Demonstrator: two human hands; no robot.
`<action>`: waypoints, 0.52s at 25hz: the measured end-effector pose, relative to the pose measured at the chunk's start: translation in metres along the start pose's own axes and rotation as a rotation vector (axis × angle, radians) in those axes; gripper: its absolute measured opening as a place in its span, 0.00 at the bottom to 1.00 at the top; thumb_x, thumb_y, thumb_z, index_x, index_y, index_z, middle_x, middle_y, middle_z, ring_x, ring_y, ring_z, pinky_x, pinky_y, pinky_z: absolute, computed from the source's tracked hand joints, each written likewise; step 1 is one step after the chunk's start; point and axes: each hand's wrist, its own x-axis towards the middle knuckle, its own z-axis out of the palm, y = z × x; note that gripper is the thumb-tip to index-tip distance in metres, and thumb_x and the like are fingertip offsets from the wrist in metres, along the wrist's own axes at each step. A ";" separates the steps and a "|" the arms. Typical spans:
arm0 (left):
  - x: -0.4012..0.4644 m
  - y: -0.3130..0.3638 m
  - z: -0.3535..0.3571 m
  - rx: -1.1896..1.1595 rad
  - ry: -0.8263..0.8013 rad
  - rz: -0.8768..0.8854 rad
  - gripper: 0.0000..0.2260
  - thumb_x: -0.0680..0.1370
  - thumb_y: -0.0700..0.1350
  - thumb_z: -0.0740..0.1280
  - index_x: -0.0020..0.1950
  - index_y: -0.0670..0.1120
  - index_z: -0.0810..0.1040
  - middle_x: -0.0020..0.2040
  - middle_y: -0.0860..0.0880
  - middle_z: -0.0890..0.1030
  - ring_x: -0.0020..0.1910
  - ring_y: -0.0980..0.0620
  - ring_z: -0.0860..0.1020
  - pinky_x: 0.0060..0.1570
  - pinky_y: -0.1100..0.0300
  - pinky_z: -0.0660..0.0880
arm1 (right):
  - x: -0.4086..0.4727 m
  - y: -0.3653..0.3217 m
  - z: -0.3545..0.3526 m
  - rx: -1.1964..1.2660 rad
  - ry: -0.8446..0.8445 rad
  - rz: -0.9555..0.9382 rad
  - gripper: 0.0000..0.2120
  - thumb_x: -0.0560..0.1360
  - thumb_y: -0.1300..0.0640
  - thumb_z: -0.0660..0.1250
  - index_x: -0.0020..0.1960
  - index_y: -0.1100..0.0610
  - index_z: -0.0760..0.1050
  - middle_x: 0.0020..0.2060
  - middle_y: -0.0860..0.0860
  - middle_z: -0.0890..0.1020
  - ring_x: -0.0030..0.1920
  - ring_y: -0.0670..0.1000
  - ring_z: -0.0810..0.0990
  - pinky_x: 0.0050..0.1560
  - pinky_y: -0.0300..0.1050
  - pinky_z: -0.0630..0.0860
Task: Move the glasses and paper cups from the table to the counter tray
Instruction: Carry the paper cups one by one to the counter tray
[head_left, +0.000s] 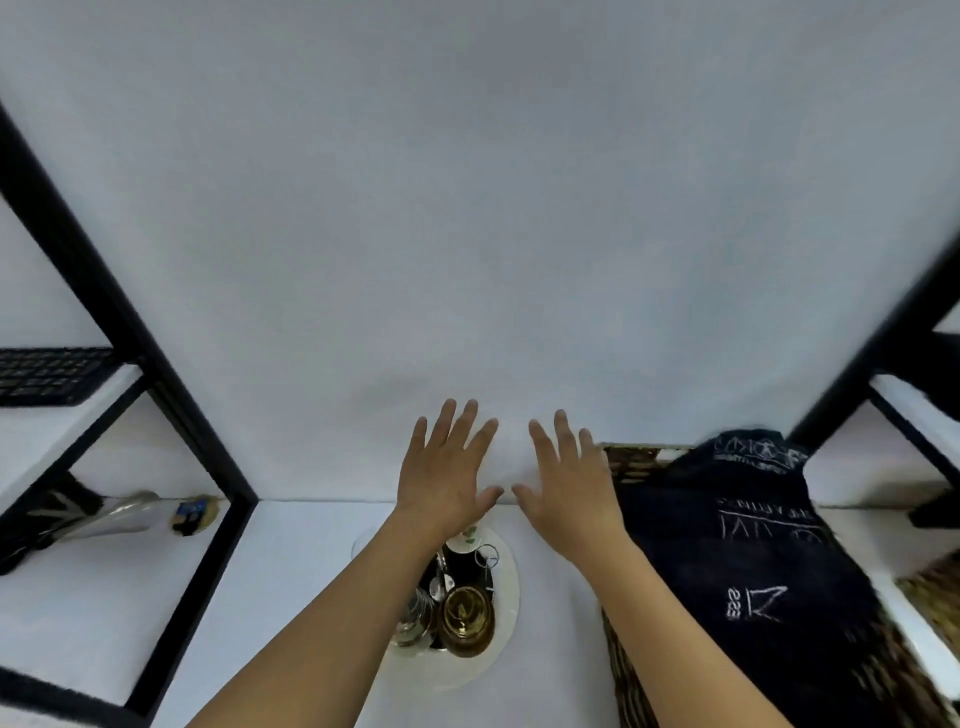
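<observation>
A round white tray (506, 587) lies on the white counter (291, 597) below my arms. On it stand an amber glass (466, 618), a clear glass (413, 621) beside it, and a small white cup (465, 540) at the far side. My left hand (445, 475) and my right hand (569, 480) are held side by side above the tray's far edge, fingers spread and straight, palms down, holding nothing. My left forearm hides part of the tray.
A woven basket (631, 462) covered by a dark printed cloth (743, 571) sits right of the tray. Black shelf frames (156, 374) rise at both sides; a keyboard (49, 374) lies on the left shelf. A white wall (467, 208) is straight ahead.
</observation>
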 end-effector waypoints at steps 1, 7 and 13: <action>-0.005 0.010 0.004 -0.014 -0.002 0.048 0.39 0.79 0.68 0.59 0.84 0.56 0.47 0.85 0.50 0.42 0.83 0.45 0.39 0.80 0.42 0.44 | -0.019 0.006 0.002 -0.003 0.004 0.045 0.39 0.81 0.35 0.54 0.82 0.49 0.39 0.82 0.56 0.42 0.80 0.64 0.50 0.77 0.64 0.56; -0.077 0.108 0.042 -0.080 -0.076 0.390 0.38 0.79 0.66 0.61 0.83 0.55 0.49 0.85 0.48 0.45 0.83 0.44 0.41 0.79 0.39 0.46 | -0.181 0.041 0.035 0.065 -0.072 0.443 0.38 0.82 0.37 0.54 0.83 0.50 0.41 0.82 0.55 0.42 0.81 0.63 0.50 0.78 0.63 0.55; -0.154 0.251 0.060 -0.090 -0.127 0.796 0.37 0.79 0.65 0.60 0.83 0.55 0.51 0.85 0.48 0.48 0.83 0.43 0.44 0.79 0.39 0.49 | -0.367 0.088 0.039 0.156 -0.065 0.856 0.36 0.82 0.38 0.55 0.83 0.47 0.42 0.83 0.54 0.42 0.81 0.64 0.49 0.78 0.64 0.53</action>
